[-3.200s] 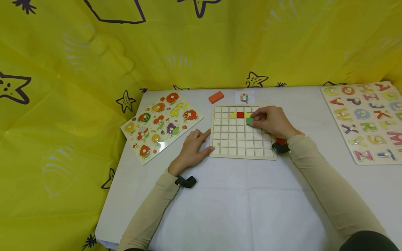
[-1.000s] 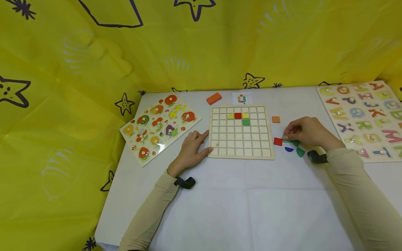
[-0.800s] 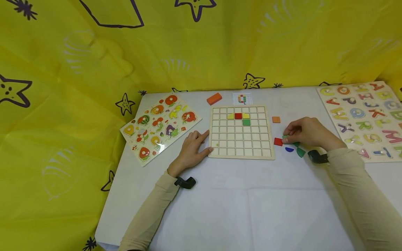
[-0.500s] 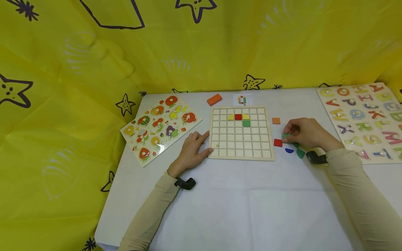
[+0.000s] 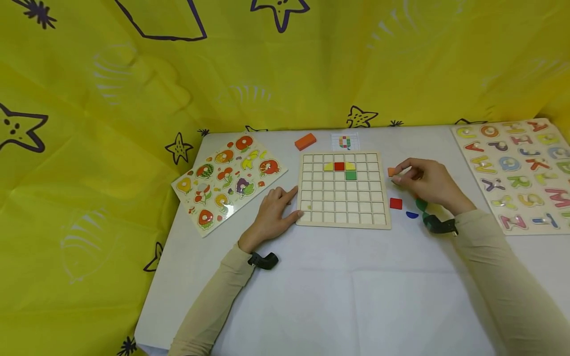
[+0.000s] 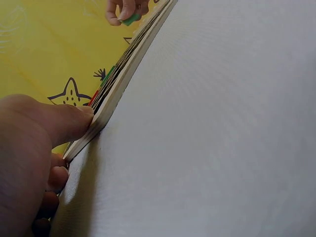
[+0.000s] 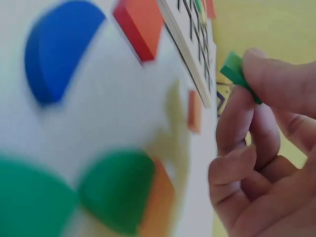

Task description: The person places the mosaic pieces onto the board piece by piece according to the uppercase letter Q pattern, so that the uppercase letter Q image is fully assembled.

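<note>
In the head view my left hand (image 5: pixel 272 215) lies at the left edge of a wooden grid board (image 5: pixel 344 222), index finger and thumb touching its frame. The left wrist view shows that thumb (image 6: pixel 66 122) on the board's corner. My right hand (image 5: pixel 427 183), off the board's right side, pinches a small green block (image 7: pixel 236 71) between thumb and fingers, raised above the table. On the grid sit a red square (image 5: pixel 339 166), a yellow piece (image 5: pixel 329 167) on either side of it and a green square (image 5: pixel 351 175) below the right one.
Right of the board lie a red square (image 5: pixel 396 203), a blue half-round piece (image 5: pixel 411 215), an orange square (image 5: pixel 391 172) and green pieces (image 5: pixel 421 204) partly hidden by the right hand. A pattern card (image 5: pixel 345 142) and orange block (image 5: pixel 305 142) are behind; fruit (image 5: pixel 229 180) and letter puzzles (image 5: pixel 516 173) flank.
The green square was placed in the grid and released. My right hand went to the loose pieces, took a green block and has lifted it toward the board. The left hand stayed.
</note>
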`<state>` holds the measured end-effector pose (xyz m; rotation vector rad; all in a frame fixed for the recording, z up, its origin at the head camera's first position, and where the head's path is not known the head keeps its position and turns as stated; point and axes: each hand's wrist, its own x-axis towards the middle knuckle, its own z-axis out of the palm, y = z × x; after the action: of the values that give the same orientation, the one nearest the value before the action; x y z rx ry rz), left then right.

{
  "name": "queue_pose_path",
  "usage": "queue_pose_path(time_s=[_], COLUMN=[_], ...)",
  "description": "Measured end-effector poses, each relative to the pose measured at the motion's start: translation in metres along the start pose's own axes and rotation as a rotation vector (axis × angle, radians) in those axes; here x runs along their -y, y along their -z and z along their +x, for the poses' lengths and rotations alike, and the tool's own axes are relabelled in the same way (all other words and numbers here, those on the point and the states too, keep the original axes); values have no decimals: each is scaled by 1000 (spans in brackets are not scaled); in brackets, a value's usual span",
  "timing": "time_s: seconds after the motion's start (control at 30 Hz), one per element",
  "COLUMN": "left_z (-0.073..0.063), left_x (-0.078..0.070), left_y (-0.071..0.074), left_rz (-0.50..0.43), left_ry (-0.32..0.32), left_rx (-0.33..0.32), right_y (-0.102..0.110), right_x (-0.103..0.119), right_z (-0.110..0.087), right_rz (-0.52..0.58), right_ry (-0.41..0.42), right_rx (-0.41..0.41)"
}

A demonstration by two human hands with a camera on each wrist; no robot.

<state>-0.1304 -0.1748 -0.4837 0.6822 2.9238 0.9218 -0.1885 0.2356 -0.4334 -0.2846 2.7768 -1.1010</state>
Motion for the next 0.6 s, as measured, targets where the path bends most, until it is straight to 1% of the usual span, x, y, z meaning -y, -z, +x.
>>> queue_pose_path(time_s=[0.1,0.2,0.3,0.6], left_z=[0,0,0,-1], left_x=[0,-1,-2,-3], left_y=[0,0,1,2], left_rz=[-5,-8,-6,-5], left_ry=[-3,-1,1,0], left_rx=[-4,-2,3,-9], right_y=[-9,-15,-17,-24], right_x=[1,3,7,15], right_z=[1,2,2,6], right_rz=[40,73,98,149], right_ry=[20,21,2,-39], right_rx=[-45,-59,-44,34])
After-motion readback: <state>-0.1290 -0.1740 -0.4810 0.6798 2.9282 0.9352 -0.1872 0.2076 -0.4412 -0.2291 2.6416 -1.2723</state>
